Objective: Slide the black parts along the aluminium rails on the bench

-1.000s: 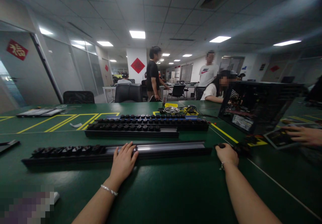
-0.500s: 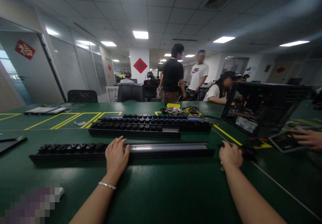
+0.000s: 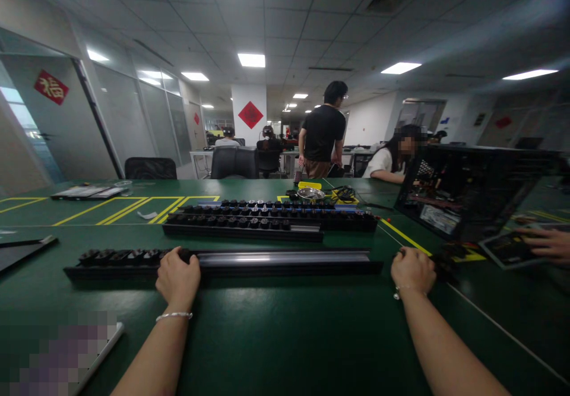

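Gripping a black piece [image 3: 186,255] in the curled left hand [image 3: 178,277], at eleven o'clock, over the black rail [image 3: 285,269] lying toward twelve. Curling the right hand [image 3: 413,271] at one, obscuring any contents.

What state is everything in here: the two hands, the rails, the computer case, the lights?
Left hand: curled around a black piece.
Right hand: curled; whatever its grip may hold is hidden.
Near rail: part-filled, bare towards the right.
Shorter rail behind: mostly filled, bare at its right end.
Computer case: side open, insides showing.
Ceiling lights: on.
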`<control>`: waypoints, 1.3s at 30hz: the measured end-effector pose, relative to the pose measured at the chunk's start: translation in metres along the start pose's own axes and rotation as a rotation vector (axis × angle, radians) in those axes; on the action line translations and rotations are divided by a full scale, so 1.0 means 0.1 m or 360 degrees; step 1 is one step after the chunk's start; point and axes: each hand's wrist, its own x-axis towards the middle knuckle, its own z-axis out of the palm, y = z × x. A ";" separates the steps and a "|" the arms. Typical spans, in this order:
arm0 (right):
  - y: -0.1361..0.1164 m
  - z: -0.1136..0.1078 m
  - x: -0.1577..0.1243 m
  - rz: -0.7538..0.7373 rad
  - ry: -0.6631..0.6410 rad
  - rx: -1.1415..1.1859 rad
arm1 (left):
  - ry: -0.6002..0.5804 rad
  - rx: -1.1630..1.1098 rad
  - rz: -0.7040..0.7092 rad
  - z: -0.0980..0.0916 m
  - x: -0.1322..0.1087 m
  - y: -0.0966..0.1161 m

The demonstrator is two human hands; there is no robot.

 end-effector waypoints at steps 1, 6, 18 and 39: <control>-0.02 -0.04 -0.01 -0.0014 -0.0009 0.0032 | -0.0004 0.0016 0.0007 0.00 0.01 -0.01; -0.27 -0.14 -0.18 -0.0215 -0.0125 0.0179 | -0.0080 0.0092 0.0021 0.03 0.09 -0.05; -0.76 -0.06 -0.61 -0.0892 -0.0479 0.0209 | -0.0063 0.0114 0.0001 0.01 0.07 0.00; -0.76 -0.13 -0.68 -0.0785 -0.0433 0.0129 | -0.0072 0.0164 0.0058 -0.04 -0.02 0.06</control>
